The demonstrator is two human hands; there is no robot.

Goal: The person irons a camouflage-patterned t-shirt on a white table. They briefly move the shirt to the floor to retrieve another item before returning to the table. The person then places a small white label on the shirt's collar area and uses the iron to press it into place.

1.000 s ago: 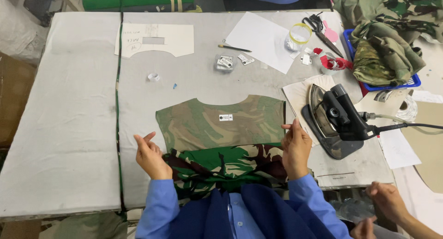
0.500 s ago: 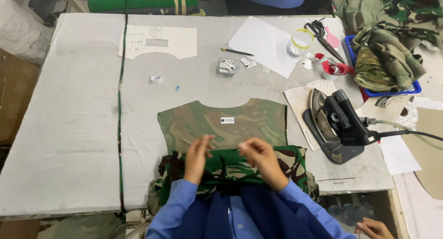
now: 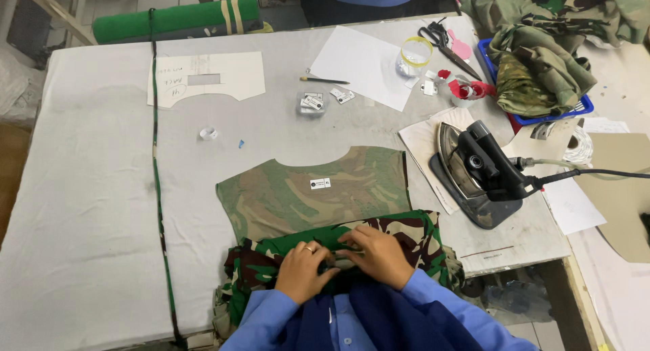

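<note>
Hands meet on the dark camouflage cloth point(image 3: 379, 232) at the table point(image 3: 88, 209) edge: left hand point(image 3: 301, 270) and right hand point(image 3: 379, 256) pinch it, fingertips touching. It stretches sideways under both grips.

Matt camouflage cloth garment point(image 3: 318, 195), matt grey cloth-covered table point(image 3: 88, 209), glossy black plastic iron point(image 3: 484, 168), white paper sheet point(image 3: 362, 63)

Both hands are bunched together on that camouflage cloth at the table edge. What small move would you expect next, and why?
Probably spreading the hands apart to smooth the fold: the left hand and right hand meet on the rumpled dark camouflage garment, which overlaps the flat, faded piece lying beyond it.
</note>
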